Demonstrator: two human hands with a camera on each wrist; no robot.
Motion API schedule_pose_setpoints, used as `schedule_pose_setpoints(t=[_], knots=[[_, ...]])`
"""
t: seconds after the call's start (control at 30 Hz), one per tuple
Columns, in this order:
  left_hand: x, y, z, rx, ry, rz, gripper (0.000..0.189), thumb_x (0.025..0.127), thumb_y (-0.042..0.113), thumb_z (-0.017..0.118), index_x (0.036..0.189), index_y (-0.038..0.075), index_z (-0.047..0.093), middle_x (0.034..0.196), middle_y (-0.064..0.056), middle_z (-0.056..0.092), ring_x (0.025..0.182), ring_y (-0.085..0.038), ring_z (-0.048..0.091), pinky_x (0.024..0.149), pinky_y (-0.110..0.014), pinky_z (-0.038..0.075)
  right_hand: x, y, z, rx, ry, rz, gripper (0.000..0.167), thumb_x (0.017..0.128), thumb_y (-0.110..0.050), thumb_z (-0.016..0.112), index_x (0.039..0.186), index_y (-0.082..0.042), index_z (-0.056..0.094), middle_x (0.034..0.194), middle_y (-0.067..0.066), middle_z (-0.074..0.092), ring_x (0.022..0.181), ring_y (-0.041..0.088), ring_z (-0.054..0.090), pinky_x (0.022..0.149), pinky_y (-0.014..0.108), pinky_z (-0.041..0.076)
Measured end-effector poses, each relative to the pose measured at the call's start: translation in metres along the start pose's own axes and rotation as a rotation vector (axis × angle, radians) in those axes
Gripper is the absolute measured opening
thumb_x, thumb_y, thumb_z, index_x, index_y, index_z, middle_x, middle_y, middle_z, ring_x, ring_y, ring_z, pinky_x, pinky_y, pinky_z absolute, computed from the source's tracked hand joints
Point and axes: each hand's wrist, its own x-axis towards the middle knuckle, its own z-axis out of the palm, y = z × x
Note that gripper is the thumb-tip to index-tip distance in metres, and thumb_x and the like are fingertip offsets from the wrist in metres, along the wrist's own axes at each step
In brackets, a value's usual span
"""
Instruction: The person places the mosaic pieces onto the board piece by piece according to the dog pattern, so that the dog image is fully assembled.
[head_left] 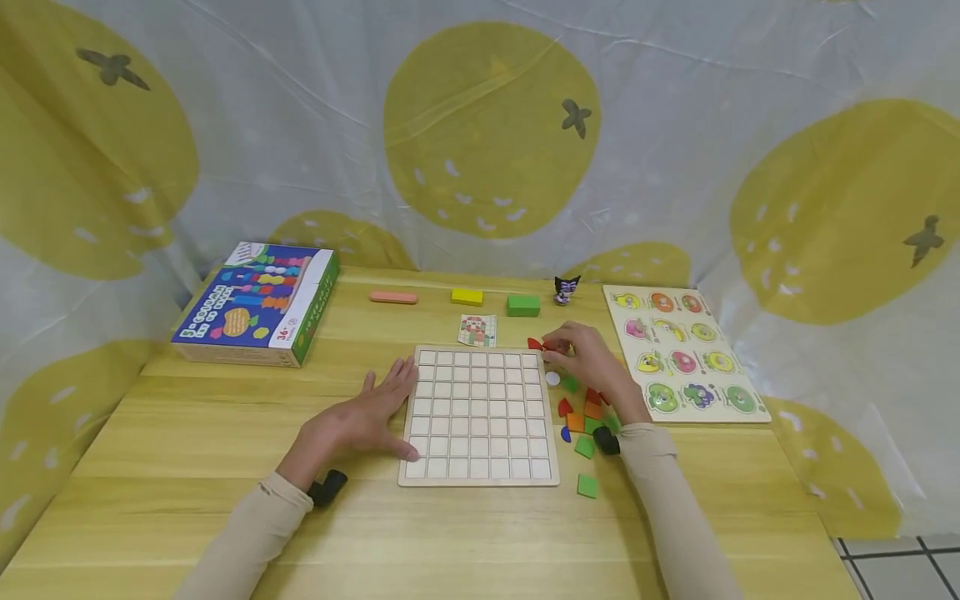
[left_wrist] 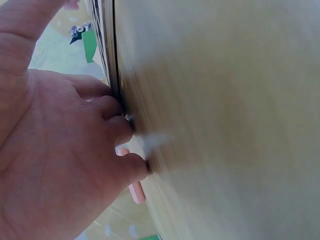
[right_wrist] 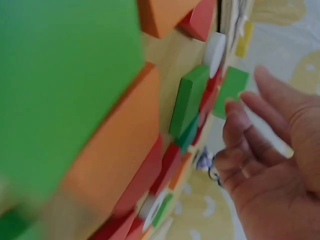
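Note:
A wooden grid board [head_left: 480, 417] with square recesses lies on the table. My left hand [head_left: 367, 417] rests at its left edge, fingers spread and thumb at the lower left corner. In the left wrist view, the left fingers [left_wrist: 112, 107] meet the table beside the board's edge. Off the board's upper right corner, my right hand [head_left: 592, 358] hovers over loose coloured tiles, close to a red piece [head_left: 534, 343]. The right wrist view shows the right hand's fingers [right_wrist: 235, 122] loosely bent, with nothing visible between them. Orange tiles [right_wrist: 120, 145] and a green tile [right_wrist: 190, 97] lie near it.
Behind the board are a small picture card [head_left: 477, 330], a pink stick [head_left: 393, 297], a yellow block [head_left: 467, 297], a green block [head_left: 523, 306] and a small figurine [head_left: 566, 290]. A toy box [head_left: 255, 304] sits left; a fruit puzzle board [head_left: 686, 354] lies right.

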Motion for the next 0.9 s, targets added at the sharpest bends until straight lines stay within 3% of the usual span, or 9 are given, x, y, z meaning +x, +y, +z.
schedule_pose_setpoints(t=[0.23,0.4,0.6,0.9], knots=[[-0.001,-0.001,-0.001,-0.001,-0.004,-0.001,0.132,0.085,0.045,0.092,0.17,-0.005,0.004,0.18,-0.02,-0.01,0.166,-0.039,-0.012,0.13,-0.066,-0.009,0.032,0.007,0.011,-0.052,-0.043,0.072,0.021,0.099,-0.012,0.081,0.111,0.005,0.081,0.094,0.014,0.071,0.081,0.024,0.062,0.073,0.038,0.056],[-0.001,0.0,-0.001,0.006,-0.006,-0.005,0.131,0.086,0.044,0.092,0.17,-0.005,0.004,0.18,-0.02,-0.009,0.166,-0.038,-0.011,0.13,-0.065,-0.008,0.043,0.004,0.012,-0.037,-0.084,0.157,0.017,0.098,-0.012,0.082,0.105,0.003,0.081,0.097,0.016,0.076,0.081,0.025,0.069,0.076,0.042,0.06],[0.002,0.001,-0.002,0.01,-0.009,-0.016,0.132,0.085,0.043,0.093,0.169,-0.006,0.004,0.179,-0.021,-0.009,0.166,-0.039,-0.011,0.129,-0.067,-0.009,0.048,0.002,0.015,0.005,-0.131,0.249,0.017,0.1,-0.015,0.08,0.102,0.002,0.078,0.095,0.013,0.076,0.078,0.021,0.067,0.073,0.035,0.057],[0.004,0.001,-0.002,0.009,-0.014,-0.026,0.134,0.084,0.044,0.093,0.17,-0.006,0.004,0.179,-0.02,-0.01,0.166,-0.038,-0.011,0.129,-0.067,-0.011,0.047,-0.007,0.012,0.115,-0.028,0.203,0.017,0.096,-0.015,0.083,0.089,-0.006,0.071,0.087,0.008,0.072,0.079,0.02,0.066,0.072,0.031,0.054]])
